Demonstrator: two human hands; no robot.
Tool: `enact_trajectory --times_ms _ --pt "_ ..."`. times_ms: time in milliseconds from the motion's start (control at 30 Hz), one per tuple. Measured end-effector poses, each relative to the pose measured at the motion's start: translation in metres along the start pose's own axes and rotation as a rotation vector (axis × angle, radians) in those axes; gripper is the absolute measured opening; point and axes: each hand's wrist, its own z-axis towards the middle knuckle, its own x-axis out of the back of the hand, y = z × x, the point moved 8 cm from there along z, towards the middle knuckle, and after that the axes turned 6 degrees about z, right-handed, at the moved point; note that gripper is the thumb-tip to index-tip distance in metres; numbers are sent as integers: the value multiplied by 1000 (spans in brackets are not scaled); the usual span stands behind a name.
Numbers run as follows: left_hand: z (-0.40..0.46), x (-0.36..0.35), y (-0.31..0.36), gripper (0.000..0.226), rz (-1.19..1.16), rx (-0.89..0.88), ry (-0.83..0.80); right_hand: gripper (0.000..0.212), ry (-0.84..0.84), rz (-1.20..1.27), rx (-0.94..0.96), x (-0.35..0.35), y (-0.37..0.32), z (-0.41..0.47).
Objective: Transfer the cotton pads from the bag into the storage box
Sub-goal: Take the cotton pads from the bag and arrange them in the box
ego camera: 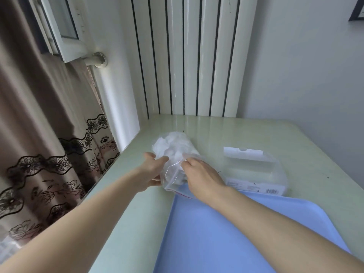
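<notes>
plastic bag: one clear, crinkled zip-top plastic bag (178, 164) with a thin red line along its mouth, lying on its side near the left edge of the table, its mouth towards the near side
cotton pads: soft white cotton pads (173, 143) bunched inside the bag; too crumpled together to count
storage box: one clear, hard plastic storage box (256, 170), rectangular with rounded corners, its lid hinged up at the far side, a white label with a barcode on its near wall; it sits on the table to the right of the bag, just beyond the tray's far edge
tray: one smooth pale-blue plastic tray (216, 239) with rounded corners and a raised rim, at the near edge of the table; the bag's mouth overlaps its far-left corner
table: one glossy pale-green table (236, 131), reflecting light
left hand: one left hand (151, 170), thumb and fingers curled round the bag's left side, gripping it
right hand: one right hand (202, 174), fingertips pinching the bag's upper film near the mouth
behind: white ribbed radiator (187, 56) at the far edge; brown lace-trimmed curtain (39, 115) off the left edge
</notes>
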Motion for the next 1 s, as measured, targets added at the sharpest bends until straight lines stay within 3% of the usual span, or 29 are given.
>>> enact_trajectory --times_ms 67,233,400,567,700,733,800,900,1000 --pt "6 -1 0 58 14 -14 -12 59 -6 6 -46 -2 4 10" --pt "21 -5 4 50 74 -57 -48 34 21 25 -171 -9 13 35" --pt "34 -3 8 50 91 -87 -59 31 23 42 -270 -10 30 48" --pt "42 -5 10 51 99 -84 -58 33 -6 83 -294 -12 40 50" --pt "43 -5 9 51 110 -74 -59 7 -35 127 -266 -13 37 47" --pt "43 -4 10 51 113 -76 -52 10 -42 148 -252 -12 37 45" --pt "43 1 11 51 134 -81 -16 29 -88 206 -200 -12 33 39" --pt "40 13 14 52 191 -81 40 13 -143 360 -123 1 26 23" --pt "37 27 32 51 426 -150 169 15 -176 756 -184 26 29 6"
